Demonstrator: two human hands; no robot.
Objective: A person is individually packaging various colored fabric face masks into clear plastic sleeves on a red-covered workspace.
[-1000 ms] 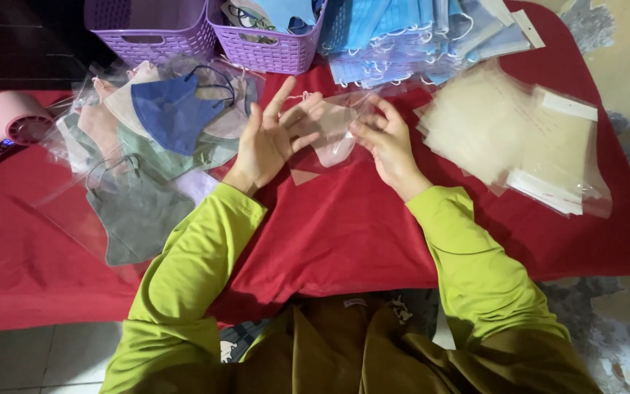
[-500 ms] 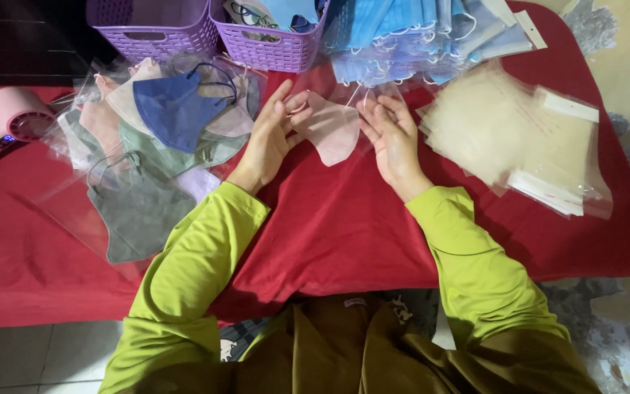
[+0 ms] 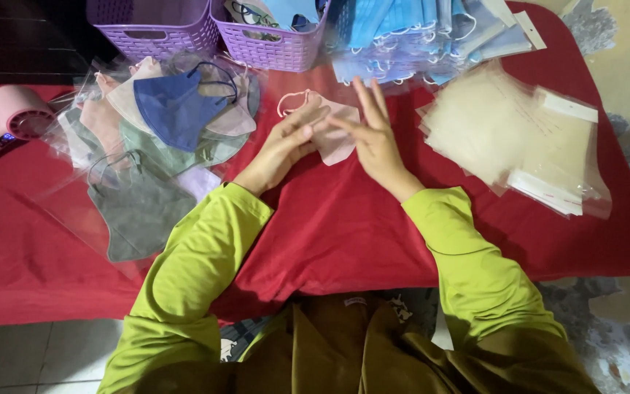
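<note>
- Two flat hands, left hand [image 3: 282, 146] and right hand [image 3: 373, 138], fingers extended, are pressed on the pale pink folded fabric mask [image 3: 333, 131].
- Edges should be smoothed evenly against the red tablecloth [image 3: 344, 226].

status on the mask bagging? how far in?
Done: a heap of bagged masks lies on the left of the red cloth. In hand: left hand and right hand press one pink mask flat, unbagged. Left: empty clear bags and blue masks stacked on the right.
</note>
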